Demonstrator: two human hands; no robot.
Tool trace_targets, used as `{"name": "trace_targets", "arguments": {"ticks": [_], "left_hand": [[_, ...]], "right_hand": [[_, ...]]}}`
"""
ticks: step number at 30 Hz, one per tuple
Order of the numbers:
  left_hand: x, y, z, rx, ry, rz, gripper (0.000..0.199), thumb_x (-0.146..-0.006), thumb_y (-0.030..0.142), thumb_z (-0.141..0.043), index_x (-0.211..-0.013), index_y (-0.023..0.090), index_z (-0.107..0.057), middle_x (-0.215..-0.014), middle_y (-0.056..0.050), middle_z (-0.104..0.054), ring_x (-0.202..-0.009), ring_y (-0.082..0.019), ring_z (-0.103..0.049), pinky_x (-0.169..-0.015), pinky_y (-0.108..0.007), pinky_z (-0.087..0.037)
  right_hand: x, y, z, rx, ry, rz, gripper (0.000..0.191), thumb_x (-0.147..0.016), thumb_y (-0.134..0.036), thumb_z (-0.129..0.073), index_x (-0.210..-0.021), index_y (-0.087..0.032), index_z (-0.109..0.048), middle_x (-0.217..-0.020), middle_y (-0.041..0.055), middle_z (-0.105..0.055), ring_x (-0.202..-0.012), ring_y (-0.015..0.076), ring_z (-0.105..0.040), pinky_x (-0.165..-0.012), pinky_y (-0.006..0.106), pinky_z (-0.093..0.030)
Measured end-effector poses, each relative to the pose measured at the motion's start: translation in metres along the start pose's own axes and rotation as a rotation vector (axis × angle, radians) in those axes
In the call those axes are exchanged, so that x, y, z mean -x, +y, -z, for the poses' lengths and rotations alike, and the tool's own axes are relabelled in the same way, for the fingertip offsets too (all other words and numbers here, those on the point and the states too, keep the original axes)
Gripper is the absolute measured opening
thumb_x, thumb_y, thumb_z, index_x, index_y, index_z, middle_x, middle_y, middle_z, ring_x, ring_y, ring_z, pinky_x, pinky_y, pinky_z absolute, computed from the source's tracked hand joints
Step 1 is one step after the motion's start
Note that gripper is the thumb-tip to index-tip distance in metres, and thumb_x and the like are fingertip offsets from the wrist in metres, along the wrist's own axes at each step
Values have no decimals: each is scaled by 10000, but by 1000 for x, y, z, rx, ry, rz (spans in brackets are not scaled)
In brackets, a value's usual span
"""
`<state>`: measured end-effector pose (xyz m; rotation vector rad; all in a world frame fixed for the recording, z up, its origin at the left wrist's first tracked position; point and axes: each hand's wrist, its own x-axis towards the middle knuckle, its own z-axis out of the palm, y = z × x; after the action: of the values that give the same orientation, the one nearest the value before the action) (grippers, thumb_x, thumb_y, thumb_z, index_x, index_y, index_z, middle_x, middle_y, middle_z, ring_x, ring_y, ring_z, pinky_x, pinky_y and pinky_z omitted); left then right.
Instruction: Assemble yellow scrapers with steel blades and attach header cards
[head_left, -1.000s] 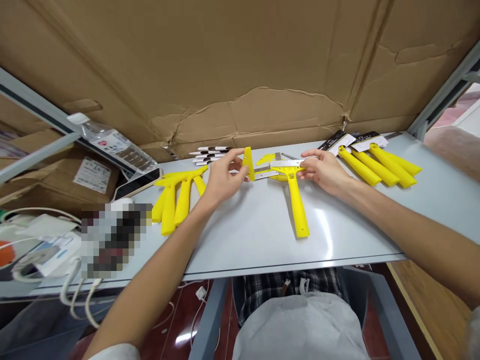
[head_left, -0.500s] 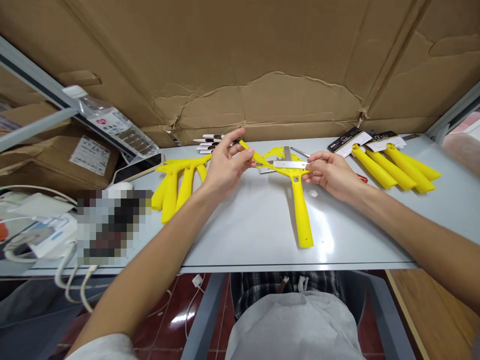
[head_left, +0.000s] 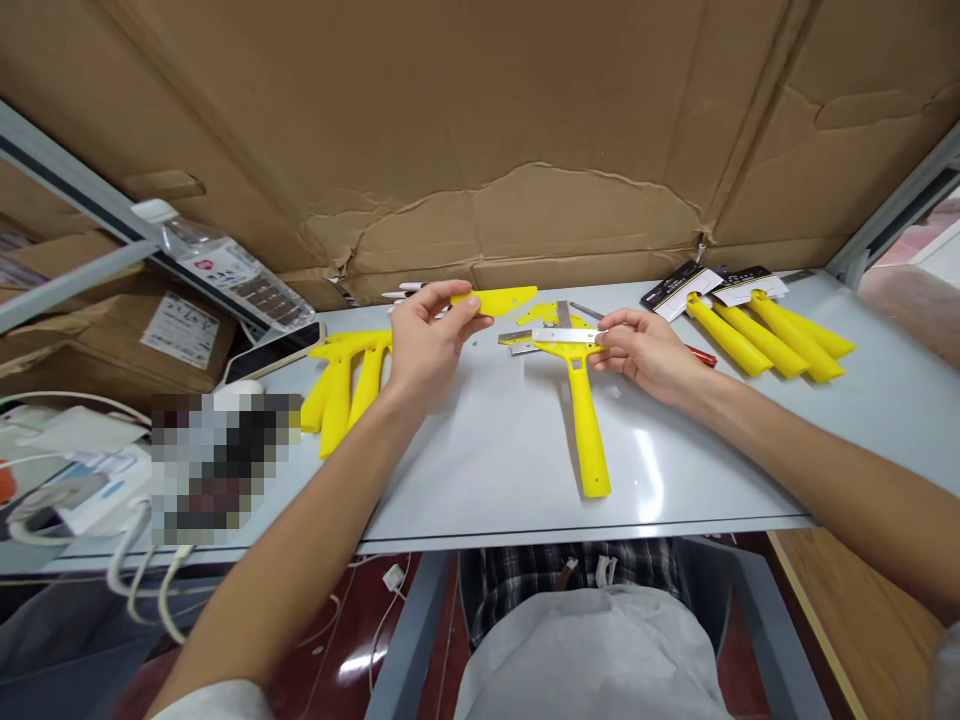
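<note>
Though near scraper (head_left: 589, 430), yellow plate (head_left: 501, 301) apart

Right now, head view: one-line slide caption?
Left hand holds a flat yellow piece; right hand holds a yellow-handled tool with a metal strip across its head.

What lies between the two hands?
Head view: a yellow plate in the left hand, a yellow-handled tool, a metal strip, and further yellow and metal parts.

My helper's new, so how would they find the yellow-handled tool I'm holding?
Over the pale table, find the right hand. The yellow-handled tool it holds shows a metal strip across its head, unlike the carded tools further right.
</note>
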<state>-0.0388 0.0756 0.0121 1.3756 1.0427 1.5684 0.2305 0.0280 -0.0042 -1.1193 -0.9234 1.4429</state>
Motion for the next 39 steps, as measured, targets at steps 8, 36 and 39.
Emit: {"name": "trace_targets", "arguments": {"ticks": [8,36,39], "left_hand": [[38,-7,-30,-24,-172,61,406,-639,437,-997,-854,207,-740,-822,-23,-734,-777,-169,-687,-756,-315,-596],[38,-20,-24,-253,-412,-59,227,-863,397,-828,-1001,217,-842,-1231,-135,-752,-1196,-290,-712,-893,-391,-641],[31,-19,-19,-336,-462,-124,225,-908,398,-785,-1025,221,-860,-1198,-135,-764,-1132,-275,-729,-857,-373,-649]], "right_hand": [[6,3,-10,2,-23,-41,173,-889,-34,-687,-938,-184,-617,-814,81,-771,-619,152,-745,-663,275,-666],[5,4,-7,6,-49,-32,187,-872,-5,-691,-941,-171,-638,-898,119,-805,-677,170,-774,-695,277,-677],[6,3,-10,7,-48,-43,198,-881,14,-659,-949,-170,-629,-887,123,-807,-655,169,-769,-686,277,-672]]}}
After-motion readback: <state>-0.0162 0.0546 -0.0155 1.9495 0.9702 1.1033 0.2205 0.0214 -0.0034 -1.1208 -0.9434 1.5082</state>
